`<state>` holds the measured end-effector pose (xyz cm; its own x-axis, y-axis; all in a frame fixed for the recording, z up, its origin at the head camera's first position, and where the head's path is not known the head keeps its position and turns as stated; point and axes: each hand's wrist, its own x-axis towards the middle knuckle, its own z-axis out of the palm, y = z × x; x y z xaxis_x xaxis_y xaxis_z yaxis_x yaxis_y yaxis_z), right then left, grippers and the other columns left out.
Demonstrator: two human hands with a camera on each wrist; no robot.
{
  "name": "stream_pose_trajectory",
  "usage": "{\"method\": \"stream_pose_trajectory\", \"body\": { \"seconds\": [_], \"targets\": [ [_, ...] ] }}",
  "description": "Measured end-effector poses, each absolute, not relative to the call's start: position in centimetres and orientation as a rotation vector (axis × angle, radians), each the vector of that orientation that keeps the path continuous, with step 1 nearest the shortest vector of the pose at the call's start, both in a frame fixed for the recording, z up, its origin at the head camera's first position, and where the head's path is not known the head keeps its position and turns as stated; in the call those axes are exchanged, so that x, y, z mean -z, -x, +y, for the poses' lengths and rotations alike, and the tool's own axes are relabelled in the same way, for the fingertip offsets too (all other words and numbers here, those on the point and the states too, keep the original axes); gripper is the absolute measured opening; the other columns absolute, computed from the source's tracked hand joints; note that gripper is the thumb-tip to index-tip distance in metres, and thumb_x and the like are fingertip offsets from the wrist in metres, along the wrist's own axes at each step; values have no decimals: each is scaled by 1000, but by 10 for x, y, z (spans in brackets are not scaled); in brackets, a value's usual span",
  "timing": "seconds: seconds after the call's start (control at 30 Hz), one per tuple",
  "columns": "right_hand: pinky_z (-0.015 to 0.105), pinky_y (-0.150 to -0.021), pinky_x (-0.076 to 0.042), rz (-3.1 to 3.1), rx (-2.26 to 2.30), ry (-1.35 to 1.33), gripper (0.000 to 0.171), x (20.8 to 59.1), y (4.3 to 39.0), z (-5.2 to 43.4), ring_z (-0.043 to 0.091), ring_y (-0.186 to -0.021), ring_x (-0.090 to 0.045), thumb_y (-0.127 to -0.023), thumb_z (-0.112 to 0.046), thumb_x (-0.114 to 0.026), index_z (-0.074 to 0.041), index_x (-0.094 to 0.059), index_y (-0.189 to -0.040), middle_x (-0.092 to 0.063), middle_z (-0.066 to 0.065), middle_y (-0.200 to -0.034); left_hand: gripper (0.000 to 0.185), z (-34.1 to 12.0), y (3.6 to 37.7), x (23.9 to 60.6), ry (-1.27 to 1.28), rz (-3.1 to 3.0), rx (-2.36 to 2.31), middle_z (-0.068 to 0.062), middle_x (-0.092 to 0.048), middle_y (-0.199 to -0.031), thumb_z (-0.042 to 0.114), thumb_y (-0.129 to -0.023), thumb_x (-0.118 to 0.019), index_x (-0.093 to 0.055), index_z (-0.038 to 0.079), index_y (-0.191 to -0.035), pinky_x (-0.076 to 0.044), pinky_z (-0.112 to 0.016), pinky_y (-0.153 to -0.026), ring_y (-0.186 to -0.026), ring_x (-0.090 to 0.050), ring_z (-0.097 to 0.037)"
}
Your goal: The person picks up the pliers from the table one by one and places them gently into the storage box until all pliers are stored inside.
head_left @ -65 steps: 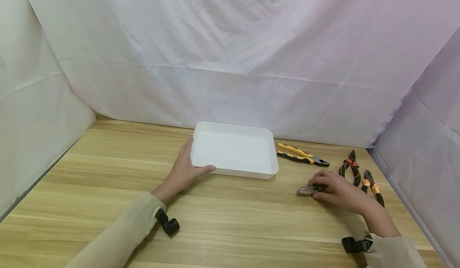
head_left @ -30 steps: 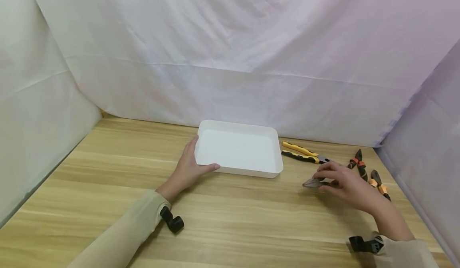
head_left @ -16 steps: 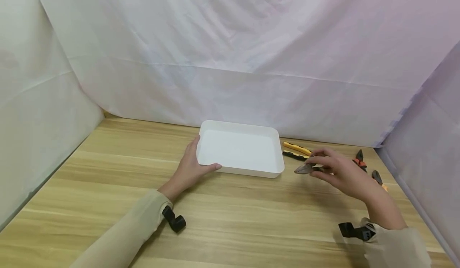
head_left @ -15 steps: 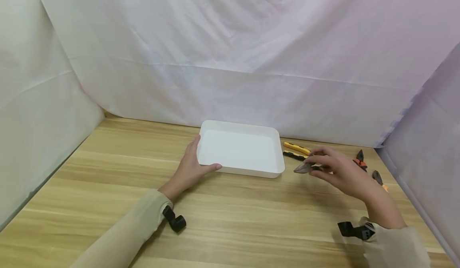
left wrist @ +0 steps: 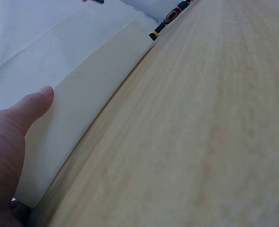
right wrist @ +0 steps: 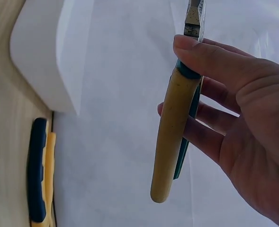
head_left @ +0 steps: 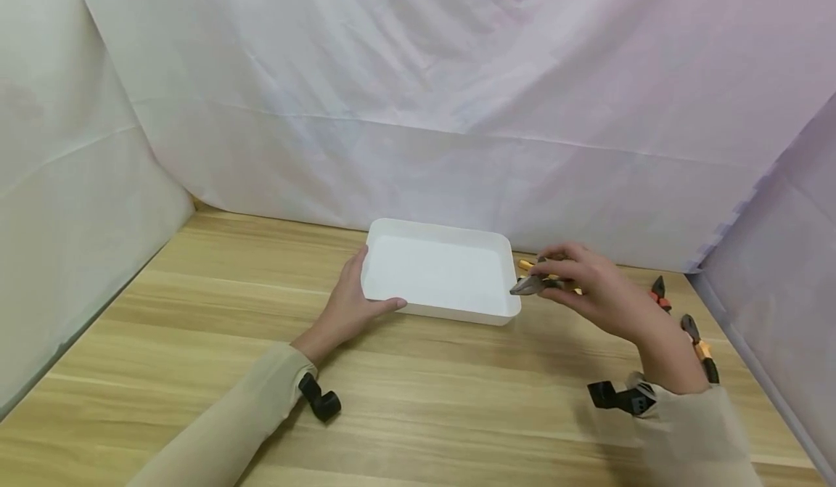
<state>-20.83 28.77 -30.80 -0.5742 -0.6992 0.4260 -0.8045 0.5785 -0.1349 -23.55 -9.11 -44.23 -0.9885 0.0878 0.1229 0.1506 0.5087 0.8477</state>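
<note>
A shallow white tray [head_left: 451,314] stands on the table near the back curtain. My left hand [head_left: 346,305] holds its near left corner, the fingers along the left side and the thumb against the front wall. In the left wrist view the thumb tip touches the top edge of the tray wall [left wrist: 82,104]. My right hand [head_left: 597,287] pinches a pair of pliers [head_left: 527,285] above the table, their metal nose at the tray's right rim. Their yellow and teal handles [right wrist: 170,132] hang below the thumb in the right wrist view.
Yellow and black pliers [head_left: 525,263] lie right of the tray, mostly hidden behind my right hand. Farther right lie red-collared pliers [head_left: 660,292], partly covered, and orange and black pliers [head_left: 702,345]. White curtains [head_left: 424,160] enclose the table's back and sides.
My right hand has lifted the pliers off the table and carried them left and up to the tray's right edge. My left hand stays at the tray corner; the head view has shifted slightly.
</note>
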Motion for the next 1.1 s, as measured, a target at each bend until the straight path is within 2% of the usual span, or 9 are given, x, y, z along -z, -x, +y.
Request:
{"method": "stream_pose_trajectory", "body": {
  "seconds": [0.3,0.6,1.1],
  "targets": [
    [31,-67,-53,-2441,-404,-1235,36,297,220,259,18,-94,-59,-77,1,-83,-10,-75,-111,-62,10,-117,126,-91,235,443,209,-2663,1515,-18,-20,-167,47,-72,-90,-12,9,-163,-26,-58,-124,-154,-25,-37],
    [32,-64,-52,-2420,-389,-1180,32,291,229,228,23,-95,-62,-80,-6,-84,-13,-77,-111,-65,10,-118,127,-90,236,444,212,-2664,1518,-19,-21,-167,48,-71,-90,-12,9,-163,-26,-57,-124,-153,-25,-37],
    [38,-69,-56,-2448,-383,-1045,28,284,238,184,26,-99,-64,-83,-15,-83,-18,-79,-111,-66,8,-122,126,-90,232,441,216,-2667,1502,-20,-22,-166,45,-72,-90,-12,8,-163,-25,-56,-125,-153,-26,-37]
  ]
}}
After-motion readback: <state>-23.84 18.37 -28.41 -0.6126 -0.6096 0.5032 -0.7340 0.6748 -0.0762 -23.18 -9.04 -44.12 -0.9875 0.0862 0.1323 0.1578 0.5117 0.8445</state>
